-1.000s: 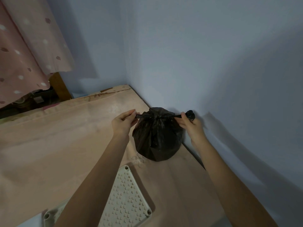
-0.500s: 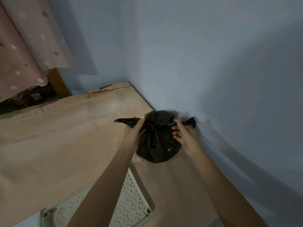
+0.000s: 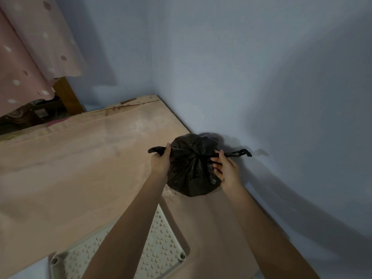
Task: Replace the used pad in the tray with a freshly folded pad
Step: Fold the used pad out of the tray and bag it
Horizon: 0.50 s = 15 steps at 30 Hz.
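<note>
Left hand (image 3: 161, 162) and right hand (image 3: 225, 168) each clamped on black bag (image 3: 191, 170) tie; bag against wall (image 3: 261, 77), open floor (image 3: 80, 168) leftward.

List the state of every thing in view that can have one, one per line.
black bag: gathered shut at the top, resting on the tan surface by the wall
left hand: gripping the bag's left tie strip
right hand: pinching the right tie strip
perforated tray grid: lying flat, no pad visible on it
curtain: hanging down
</note>
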Available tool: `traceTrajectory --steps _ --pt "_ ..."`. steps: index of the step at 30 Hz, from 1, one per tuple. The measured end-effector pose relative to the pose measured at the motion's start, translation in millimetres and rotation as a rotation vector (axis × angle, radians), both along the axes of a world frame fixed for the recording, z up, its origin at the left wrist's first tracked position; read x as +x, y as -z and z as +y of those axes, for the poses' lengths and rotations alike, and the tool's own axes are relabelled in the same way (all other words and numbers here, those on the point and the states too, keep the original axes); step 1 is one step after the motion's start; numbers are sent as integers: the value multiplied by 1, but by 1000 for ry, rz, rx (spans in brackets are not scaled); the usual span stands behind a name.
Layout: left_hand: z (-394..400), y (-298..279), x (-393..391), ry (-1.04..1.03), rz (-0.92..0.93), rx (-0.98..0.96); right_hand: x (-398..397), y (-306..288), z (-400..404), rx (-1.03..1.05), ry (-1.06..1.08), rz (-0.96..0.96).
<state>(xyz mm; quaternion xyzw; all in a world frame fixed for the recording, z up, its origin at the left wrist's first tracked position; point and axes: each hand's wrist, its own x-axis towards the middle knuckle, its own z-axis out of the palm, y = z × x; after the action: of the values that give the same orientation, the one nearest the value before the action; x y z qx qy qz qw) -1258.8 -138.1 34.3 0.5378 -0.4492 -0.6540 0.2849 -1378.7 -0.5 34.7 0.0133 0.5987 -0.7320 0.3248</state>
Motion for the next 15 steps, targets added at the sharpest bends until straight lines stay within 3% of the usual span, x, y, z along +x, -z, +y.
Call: traceTrajectory --steps 5,15 --pt "-12 18 11 -89 10 96 -7 18 12 105 92 -163" --pt "-14 36 23 -77 -19 176 -19 43 17 188 94 -199"
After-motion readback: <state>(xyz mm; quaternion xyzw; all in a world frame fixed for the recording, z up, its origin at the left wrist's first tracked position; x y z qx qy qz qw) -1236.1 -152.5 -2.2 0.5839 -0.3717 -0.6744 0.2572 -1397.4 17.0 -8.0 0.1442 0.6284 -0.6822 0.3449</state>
